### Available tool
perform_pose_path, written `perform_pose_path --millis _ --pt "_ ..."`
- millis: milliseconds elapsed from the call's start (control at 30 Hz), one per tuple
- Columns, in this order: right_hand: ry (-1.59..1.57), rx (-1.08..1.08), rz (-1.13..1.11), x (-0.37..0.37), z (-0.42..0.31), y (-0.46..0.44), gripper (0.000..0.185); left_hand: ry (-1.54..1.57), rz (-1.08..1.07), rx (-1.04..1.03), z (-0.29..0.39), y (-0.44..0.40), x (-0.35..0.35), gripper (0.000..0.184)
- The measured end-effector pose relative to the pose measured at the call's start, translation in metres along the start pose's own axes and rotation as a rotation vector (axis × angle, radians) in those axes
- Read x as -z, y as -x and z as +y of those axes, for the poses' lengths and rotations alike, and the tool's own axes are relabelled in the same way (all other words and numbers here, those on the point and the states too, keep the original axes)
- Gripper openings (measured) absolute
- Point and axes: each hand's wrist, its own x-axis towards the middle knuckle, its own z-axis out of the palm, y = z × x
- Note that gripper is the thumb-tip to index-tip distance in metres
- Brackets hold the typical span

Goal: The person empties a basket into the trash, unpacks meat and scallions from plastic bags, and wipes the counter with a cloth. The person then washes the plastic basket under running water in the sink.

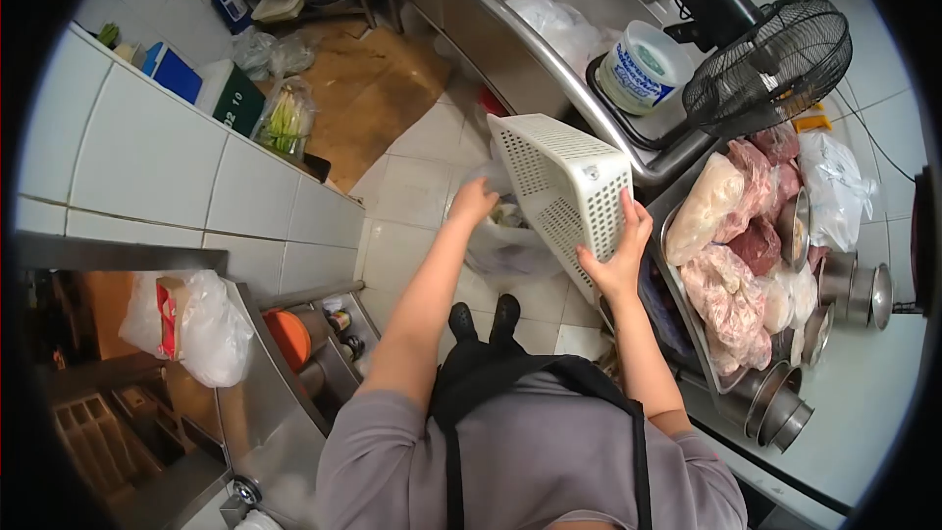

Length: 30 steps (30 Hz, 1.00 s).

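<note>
Basket is hanging tilted, held by your right hand; beside it, your left hand is hovering near a bag, grip unclear.

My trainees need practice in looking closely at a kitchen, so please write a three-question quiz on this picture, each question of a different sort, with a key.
1. Short answer: Which of the person's hands grips the white perforated basket?
2. True or false: The raw meat lies inside the sink.
3. Fill in the blank: The labelled plastic tub stands next to a black electric ____.

Key:
1. The right hand.
2. False; it is heaped on a metal tray.
3. Fan.
</note>
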Motion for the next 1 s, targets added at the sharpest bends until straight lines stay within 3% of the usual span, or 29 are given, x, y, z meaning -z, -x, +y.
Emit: perform_pose_path --millis 33,133,233,333,433,567,633,733,867,900,1000 --pt "-0.05 0.023 0.01 0.003 -0.002 -0.004 0.091 0.22 0.046 0.005 -0.005 0.006 0.007 0.046" --pt "-0.214 0.025 0.025 0.005 -0.015 -0.017 0.089 0.312 0.243 -0.06 -0.021 0.034 0.03 0.031" --pt "-0.451 -0.09 0.065 -0.012 -0.021 -0.034 0.084 0.171 0.333 -0.241 -0.021 0.057 0.066 0.03" --pt "-0.933 -0.317 0.075 -0.05 -0.033 -0.057 0.083 0.195 0.577 -0.165 -0.042 0.047 0.101 0.042" --pt "-1.211 -0.537 0.093 -0.096 -0.053 -0.076 0.067 0.538 0.645 -0.031 -0.082 0.016 0.154 0.054" --pt "-1.499 -0.814 0.12 -0.195 -0.053 -0.094 0.055 0.747 0.224 0.112 -0.04 0.033 0.249 0.063" --pt "-1.629 -0.742 0.117 -0.228 -0.078 -0.11 0.054 0.729 -0.029 0.124 -0.025 0.03 0.279 0.065" --pt "-1.635 -0.713 0.215 -0.251 -0.13 -0.132 0.061 0.769 -0.2 0.057 0.02 0.03 0.302 0.065" --pt "-1.674 -0.497 -0.017 -0.25 -0.153 -0.174 0.07 0.936 0.003 -0.119 0.026 -0.026 0.311 0.065" --pt "-1.663 -0.429 -0.157 -0.251 -0.142 -0.187 0.085 0.969 0.048 -0.187 0.027 -0.046 0.322 0.062" --pt "-1.411 -0.269 -0.308 -0.238 -0.134 -0.234 0.065 1.133 -0.032 -0.163 0.034 -0.098 0.375 0.052"
